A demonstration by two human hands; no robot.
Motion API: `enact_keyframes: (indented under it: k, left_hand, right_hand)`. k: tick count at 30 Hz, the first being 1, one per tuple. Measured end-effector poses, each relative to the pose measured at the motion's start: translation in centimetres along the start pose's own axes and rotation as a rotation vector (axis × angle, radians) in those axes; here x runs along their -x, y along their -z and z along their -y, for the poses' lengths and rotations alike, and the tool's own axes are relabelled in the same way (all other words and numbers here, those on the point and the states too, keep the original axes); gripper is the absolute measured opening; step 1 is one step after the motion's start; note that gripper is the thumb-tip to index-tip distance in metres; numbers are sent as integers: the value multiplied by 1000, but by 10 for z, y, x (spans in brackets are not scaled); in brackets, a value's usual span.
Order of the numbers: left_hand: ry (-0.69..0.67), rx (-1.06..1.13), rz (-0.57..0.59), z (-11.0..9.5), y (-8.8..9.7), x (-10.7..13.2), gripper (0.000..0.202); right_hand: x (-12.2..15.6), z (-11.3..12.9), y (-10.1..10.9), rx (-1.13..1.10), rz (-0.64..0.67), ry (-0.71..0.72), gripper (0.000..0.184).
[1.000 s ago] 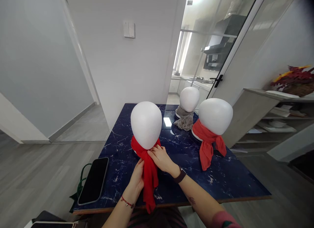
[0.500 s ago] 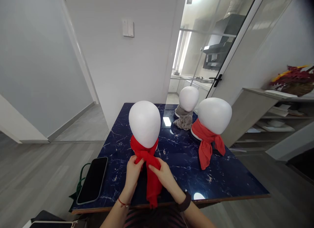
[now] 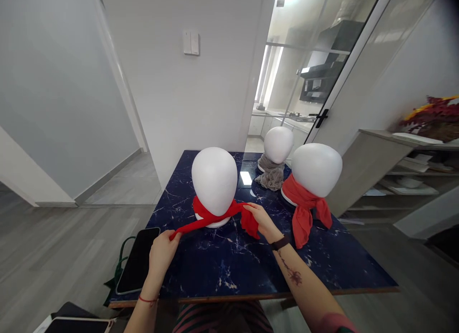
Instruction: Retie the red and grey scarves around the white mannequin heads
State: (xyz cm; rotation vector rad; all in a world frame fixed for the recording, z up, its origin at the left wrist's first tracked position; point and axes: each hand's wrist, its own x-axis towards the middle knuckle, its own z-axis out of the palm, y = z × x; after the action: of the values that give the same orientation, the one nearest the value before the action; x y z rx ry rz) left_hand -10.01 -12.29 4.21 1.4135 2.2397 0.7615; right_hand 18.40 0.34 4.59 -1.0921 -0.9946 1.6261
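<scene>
A bright red scarf [image 3: 204, 221] runs around the neck of a white mannequin head [image 3: 214, 180] at the near middle of the table. One end, drawn out toward the lower left, is pinched in my left hand [image 3: 162, 252]. To the right of the neck, my right hand [image 3: 262, 221] grips the other side of the scarf, and a loose red tail hangs below those fingers. The scarf is stretched between both hands across the front of the neck, above the white base. Whether it loops fully behind the neck is hidden.
The dark blue marbled table [image 3: 222, 271] also bears a head with a coral scarf [image 3: 303, 206] and one with a grey-brown scarf [image 3: 270, 173]. A black tablet-like device [image 3: 138, 261] lies at the left edge. Shelves [image 3: 398, 180] stand to the right.
The knot at the front of the red scarf has come undone. My hands have moved apart, left hand down and left, right hand up and right, each pulling a side of the scarf.
</scene>
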Motion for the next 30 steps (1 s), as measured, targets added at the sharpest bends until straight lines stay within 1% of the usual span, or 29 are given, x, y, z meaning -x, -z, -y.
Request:
enact_keyframes:
  k: [1,3,4,6,7,8,10,11,12,14,16,17,18,19,20,22,23,24,25,27,29,30]
  left_hand:
    - [-44,-11,26,-4,0,5,31]
    - [-187,59,166,-19,-4,18,34]
    - [-276,120,249,-28,-9,26,36]
    - [-407,199,359,-45,-19,40,35]
    - [-450,224,395,-51,-24,46,31]
    - [-483,240,424,-54,-28,50,26]
    - [-517,259,459,-53,-34,51,18]
    - [-512,263,451,-49,-34,49,17]
    - [-491,266,417,-44,-34,45,16]
    - [-404,295,276,-34,-33,35,15]
    - [-282,374,131,-29,-34,24,15]
    - [-228,428,89,-29,-36,20,15]
    - [-184,487,79,-32,-40,17,17]
    - [-150,552,90,-35,-44,16,20]
    - [-127,619,114,-39,-49,16,23]
    - [-88,763,177,-48,-59,19,29]
    - [-67,835,208,-52,-63,21,31]
    - [-45,900,231,-54,-66,24,33]
    - [-23,955,246,-56,-69,26,34]
    - [25,1029,239,-58,-74,28,34]
    - [56,1076,193,-58,-80,28,34]
    - [63,1099,161,-58,-83,27,36]
  right_hand:
    - [4,-2,-3,31,5,15,24]
    - [20,-8,-14,115,9,86,26]
    - [32,-12,-22,173,2,151,27]
    - [60,-19,-37,337,28,314,26]
    - [75,-23,-43,450,85,389,26]
    - [89,-25,-47,581,169,448,27]
    - [112,-29,-50,842,326,508,28]
    - [118,-29,-49,945,349,513,28]
    - [121,-28,-46,1018,321,508,29]
    - [117,-26,-38,1070,159,488,34]
    - [104,-24,-32,1039,-20,486,36]
    - [95,-24,-31,998,-89,491,36]
    - [87,-25,-32,937,-127,483,35]
    - [79,-28,-33,855,-126,454,33]
    - [73,-32,-36,760,-82,399,31]
    - [65,-42,-42,572,90,237,25]
    - [64,-47,-45,503,183,157,23]
    - [64,-51,-47,463,246,105,22]
    - [65,-55,-48,457,267,91,20]
    - [68,-58,-49,520,226,141,19]
    - [71,-59,-50,572,193,193,20]
    - [72,-59,-50,566,219,177,19]
